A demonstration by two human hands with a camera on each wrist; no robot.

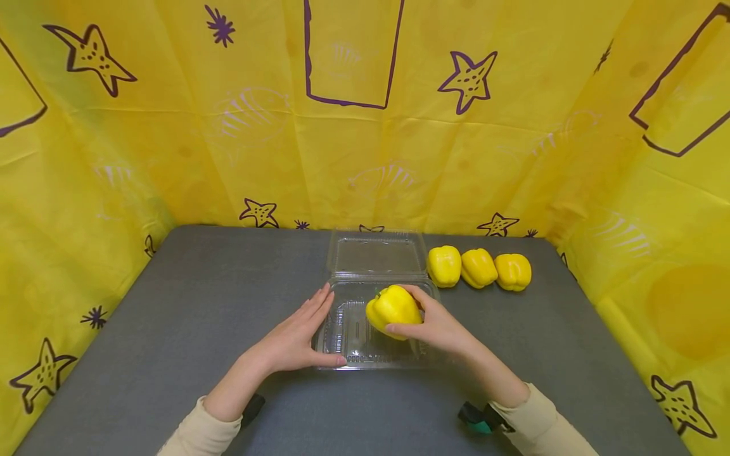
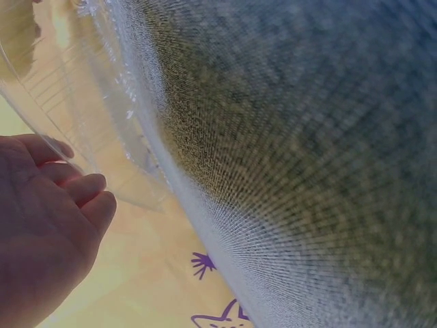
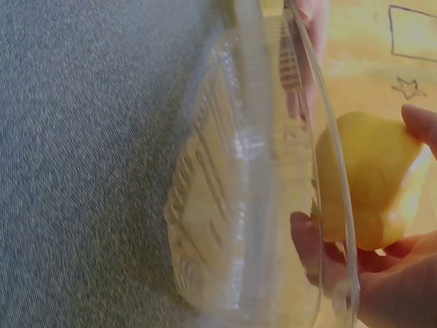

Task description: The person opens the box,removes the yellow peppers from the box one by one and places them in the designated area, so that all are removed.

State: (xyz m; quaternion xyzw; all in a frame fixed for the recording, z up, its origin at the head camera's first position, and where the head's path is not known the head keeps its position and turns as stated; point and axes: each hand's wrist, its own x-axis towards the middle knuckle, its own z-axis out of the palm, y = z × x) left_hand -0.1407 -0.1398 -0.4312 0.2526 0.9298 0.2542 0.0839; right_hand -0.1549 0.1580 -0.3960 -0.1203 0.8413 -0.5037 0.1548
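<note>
In the head view, my right hand (image 1: 441, 323) grips a yellow bell pepper (image 1: 395, 310) over the base of a clear plastic clamshell container (image 1: 353, 362). Its thumb lies along the pepper's near side and the other fingers wrap the far right side. The right wrist view shows the pepper (image 3: 365, 171) just past the container's rim. My left hand (image 1: 293, 339) rests at the container's left edge, fingers straight and thumb at the front left corner. The container's lid (image 1: 376, 254) lies folded back, away from me. The left wrist view has the left fingertips close to the clear rim.
Three more yellow bell peppers stand in a row right of the lid: one (image 1: 444, 266) beside it, then a second (image 1: 479, 268) and a third (image 1: 513, 272). The grey tabletop (image 1: 199, 304) is bounded by a yellow patterned cloth (image 1: 365, 164) at the back and sides.
</note>
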